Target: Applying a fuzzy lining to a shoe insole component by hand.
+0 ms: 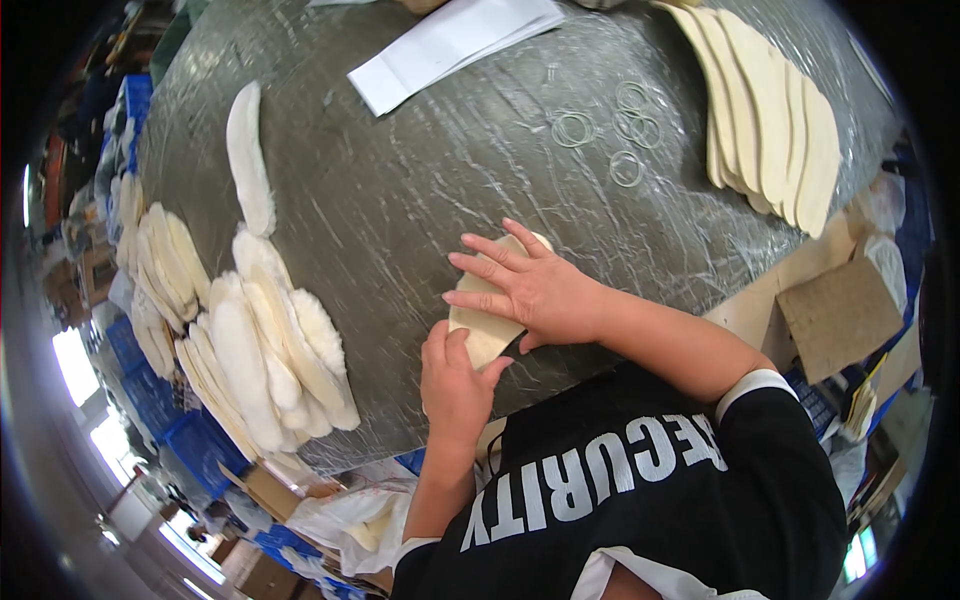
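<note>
A cream insole (pixel 482 338) lies on the table in front of me, its far part covered by my right hand. My right hand (pixel 545 295) rests flat across it with the fingers spread. At the insole's near end, my left hand (pixel 458 385) has its fingers and thumb closed around the edge. To the left is a loose heap of fleecy white insoles (pixel 245 360), and one single fleecy insole (pixel 248 150) lies beyond it. A fanned stack of cream insoles (pixel 775 120) sits at the far right.
The table (pixel 380 210) has a crinkled clear plastic cover. Several thin rubber bands (pixel 573 129) lie toward the back right, near folded white paper (pixel 450 50). More insoles (pixel 165 260) are piled at the left edge. Blue crates (pixel 200 450) and a cardboard piece (pixel 840 318) stand beyond the table.
</note>
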The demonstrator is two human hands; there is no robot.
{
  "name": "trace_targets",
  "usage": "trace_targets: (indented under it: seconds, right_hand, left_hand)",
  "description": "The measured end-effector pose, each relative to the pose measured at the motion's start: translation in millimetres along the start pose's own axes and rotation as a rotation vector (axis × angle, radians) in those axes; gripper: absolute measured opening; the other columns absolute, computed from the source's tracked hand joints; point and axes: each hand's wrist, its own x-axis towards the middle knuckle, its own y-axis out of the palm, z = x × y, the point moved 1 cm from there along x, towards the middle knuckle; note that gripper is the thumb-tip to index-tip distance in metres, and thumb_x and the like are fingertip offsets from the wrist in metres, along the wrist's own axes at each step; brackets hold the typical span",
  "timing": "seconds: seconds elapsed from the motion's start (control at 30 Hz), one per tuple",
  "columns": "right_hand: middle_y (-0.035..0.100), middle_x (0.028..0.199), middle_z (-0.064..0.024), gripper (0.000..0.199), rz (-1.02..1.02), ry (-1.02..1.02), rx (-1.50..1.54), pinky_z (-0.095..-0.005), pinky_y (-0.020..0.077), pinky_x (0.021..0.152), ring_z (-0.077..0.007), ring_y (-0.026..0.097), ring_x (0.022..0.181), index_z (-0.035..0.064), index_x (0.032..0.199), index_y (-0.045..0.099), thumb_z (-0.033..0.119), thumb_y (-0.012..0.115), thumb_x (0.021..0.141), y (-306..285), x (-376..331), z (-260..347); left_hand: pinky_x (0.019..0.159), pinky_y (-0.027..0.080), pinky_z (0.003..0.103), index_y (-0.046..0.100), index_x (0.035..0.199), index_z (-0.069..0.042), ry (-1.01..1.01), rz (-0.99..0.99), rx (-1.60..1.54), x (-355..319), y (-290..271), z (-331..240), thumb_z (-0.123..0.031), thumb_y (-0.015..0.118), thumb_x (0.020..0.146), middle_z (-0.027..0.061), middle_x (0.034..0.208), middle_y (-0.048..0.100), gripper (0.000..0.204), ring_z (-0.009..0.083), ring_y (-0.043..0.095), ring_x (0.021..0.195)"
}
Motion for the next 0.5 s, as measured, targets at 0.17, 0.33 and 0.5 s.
trace_targets:
  seconds: [0.17, 0.33, 0.5]
  right_hand:
    - [0.046, 0.136, -0.0083, 0.099, 0.188, 0.024, 0.016, -0.0557, 0.0229, 0.11, -0.0298, 0.039, 0.131, 0.0247, 0.139, 0.041, 0.032, 0.087, 0.052, 6, 14, 1]
    - [0.047, 0.132, -0.0091, 0.094, 0.178, 0.076, -0.025, -0.0565, 0.0247, 0.108, -0.0308, 0.04, 0.128, 0.0237, 0.137, 0.044, 0.029, 0.085, 0.053, -1, 8, 6]
    - [0.045, 0.133, -0.0088, 0.091, 0.247, 0.161, -0.069, -0.0578, 0.0227, 0.108, -0.0311, 0.04, 0.126, 0.0256, 0.134, 0.049, 0.034, 0.085, 0.051, 0, 9, 13]
  left_hand:
    - [0.089, 0.047, 0.041, 0.056, 0.111, 0.002, -0.063, -0.041, -0.191, -5, -26, 11, -0.016, 0.081, 0.069, 0.0212, 0.12, 0.053, 0.052, 0.037, 0.055, 0.108]
    - [0.079, 0.051, 0.038, 0.057, 0.11, 0.0, -0.421, 0.116, -0.473, -30, -42, 55, -0.016, 0.071, 0.081, 0.0189, 0.099, 0.063, 0.036, 0.0323, 0.064, 0.089]
    - [0.064, 0.048, 0.023, 0.061, 0.098, 0.004, -0.505, 0.049, -0.695, -43, -30, 80, -0.003, 0.066, 0.084, 0.0078, 0.08, 0.067, 0.017, 0.0083, 0.059, 0.069]
